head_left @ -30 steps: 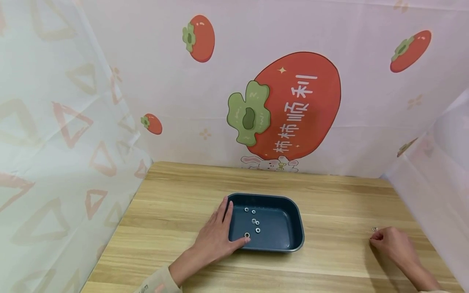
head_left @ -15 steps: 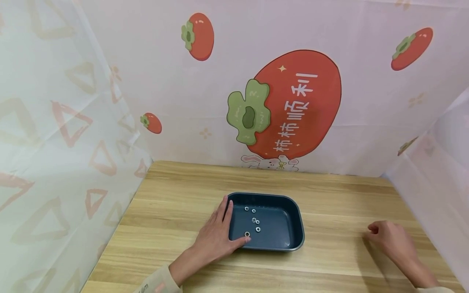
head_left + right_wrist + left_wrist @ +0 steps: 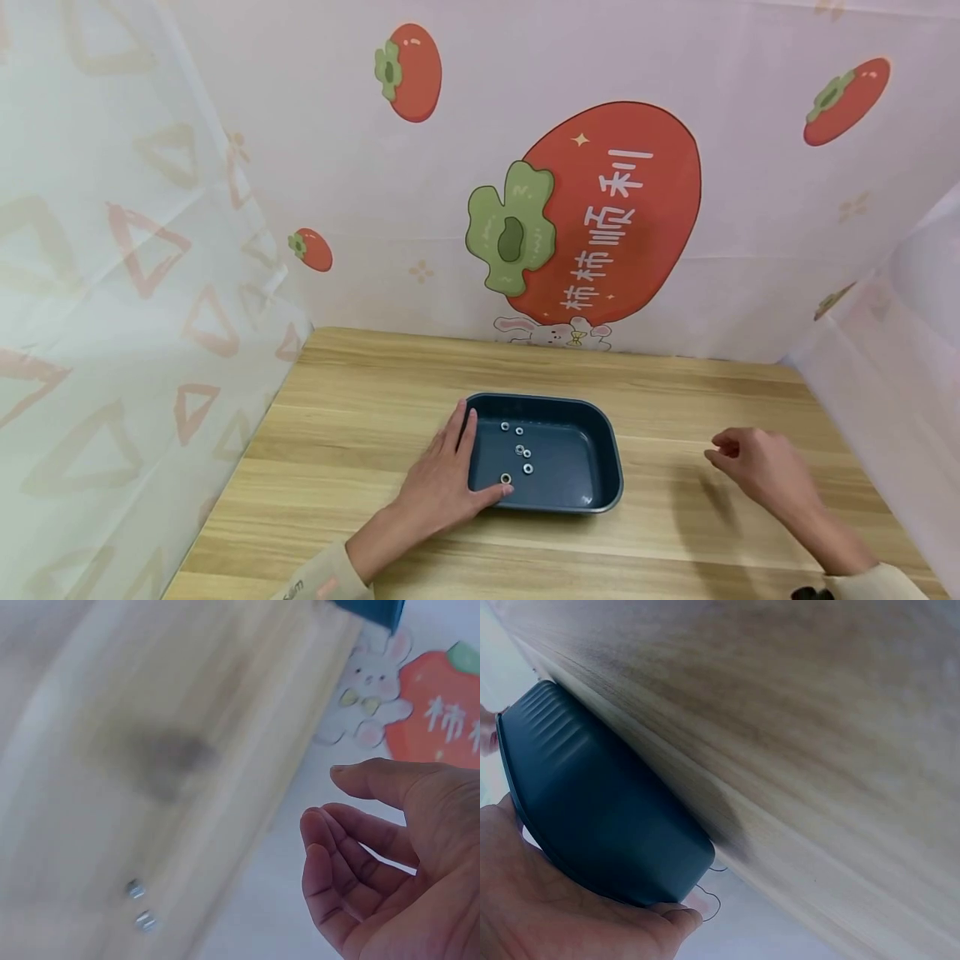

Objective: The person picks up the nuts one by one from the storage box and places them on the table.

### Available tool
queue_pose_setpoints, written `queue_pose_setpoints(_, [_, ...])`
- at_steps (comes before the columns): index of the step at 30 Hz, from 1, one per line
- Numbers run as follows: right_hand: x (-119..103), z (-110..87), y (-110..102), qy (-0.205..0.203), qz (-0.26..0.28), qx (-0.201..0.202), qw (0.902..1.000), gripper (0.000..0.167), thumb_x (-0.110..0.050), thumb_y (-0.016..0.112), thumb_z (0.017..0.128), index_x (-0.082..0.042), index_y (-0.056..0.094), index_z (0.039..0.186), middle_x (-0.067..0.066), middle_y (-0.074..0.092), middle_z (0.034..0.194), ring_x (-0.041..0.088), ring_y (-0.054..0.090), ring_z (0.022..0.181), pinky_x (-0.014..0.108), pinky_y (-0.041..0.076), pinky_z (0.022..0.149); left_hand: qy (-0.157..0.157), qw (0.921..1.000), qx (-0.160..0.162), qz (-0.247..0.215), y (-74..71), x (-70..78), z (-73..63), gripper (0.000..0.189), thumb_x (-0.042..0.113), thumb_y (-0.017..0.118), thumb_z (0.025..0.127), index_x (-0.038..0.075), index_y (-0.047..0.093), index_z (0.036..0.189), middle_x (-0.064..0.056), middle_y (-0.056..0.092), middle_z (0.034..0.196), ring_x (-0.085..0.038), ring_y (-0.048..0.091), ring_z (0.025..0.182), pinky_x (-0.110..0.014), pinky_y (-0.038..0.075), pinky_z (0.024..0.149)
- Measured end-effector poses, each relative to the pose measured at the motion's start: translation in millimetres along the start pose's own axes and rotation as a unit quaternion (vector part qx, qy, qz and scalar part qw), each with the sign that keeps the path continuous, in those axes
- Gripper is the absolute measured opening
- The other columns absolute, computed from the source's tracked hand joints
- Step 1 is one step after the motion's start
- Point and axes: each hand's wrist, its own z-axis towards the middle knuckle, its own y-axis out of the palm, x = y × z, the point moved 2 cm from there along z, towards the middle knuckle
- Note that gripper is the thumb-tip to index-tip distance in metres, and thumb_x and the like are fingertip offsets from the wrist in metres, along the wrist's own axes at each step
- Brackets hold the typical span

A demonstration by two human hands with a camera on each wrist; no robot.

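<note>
A dark blue tray (image 3: pixel 558 483) stands on the wooden table with several small metal nuts (image 3: pixel 528 469) scattered over its left half. Across its near left corner rests my left hand (image 3: pixel 442 487), straight fingers along the left rim and thumb on the front rim. The left wrist view shows this hand against the tray's outer wall (image 3: pixel 592 802). To the right, my right hand (image 3: pixel 768 471) is above the table, its fingers loosely bent. In the right wrist view its thumb and fingers are apart, with nothing visible between them. Two more nuts (image 3: pixel 145 921) lie on the table there.
The wooden table (image 3: pixel 360 392) meets a white backdrop (image 3: pixel 360 292) printed with persimmons at the back. Fabric walls flank it on the left and right. The tray sits near the table's middle.
My right hand has risen from the nuts at the right and moved left and away from me, its thumb now apart from the fingers. My left hand and the tray have kept their place.
</note>
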Motion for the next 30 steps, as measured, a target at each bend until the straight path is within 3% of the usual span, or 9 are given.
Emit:
queue_pose_setpoints(11, [-49, 15.2, -2, -0.074, -0.009, 0.02, 0.997, 0.013, -0.012, 0.086, 0.083, -0.003, 0.081, 0.091, -0.001, 0.075, 0.079, 0.013, 0.069, 0.068, 0.035, 0.057, 0.062, 0.003, 1.0, 0.002, -0.003, 0.5, -0.1, 0.1, 0.118, 0.081, 0.062, 0.089, 0.006, 0.019, 0.17, -0.014, 0.006, 0.178, -0.039, 0.027, 0.159, -0.055, 0.034, 0.124])
queue_pose_setpoints(24, [-99, 32.7, -7, -0.134, -0.022, 0.023, 0.9905, 0.009, -0.01, 0.088, 0.082, -0.008, 0.081, 0.088, -0.003, 0.074, 0.078, 0.01, 0.067, 0.068, 0.034, 0.057, 0.061, 0.002, 1.0, 0.004, 0.002, 0.2, -0.5, -0.6, 0.119, 0.081, 0.062, 0.089, 0.006, 0.019, 0.17, -0.015, 0.006, 0.178, -0.039, 0.029, 0.158, -0.054, 0.035, 0.124])
queue_pose_setpoints(30, [-118, 42.0, -7, -0.153, -0.033, 0.006, 0.9877, 0.01, -0.01, 0.087, 0.084, -0.007, 0.081, 0.092, -0.001, 0.074, 0.081, 0.011, 0.067, 0.07, 0.034, 0.059, 0.063, 0.001, 1.0, 0.001, 0.002, 0.0, -0.1, 0.3, 0.119, 0.081, 0.063, 0.089, 0.006, 0.018, 0.17, -0.014, 0.006, 0.178, -0.038, 0.029, 0.158, -0.054, 0.034, 0.124])
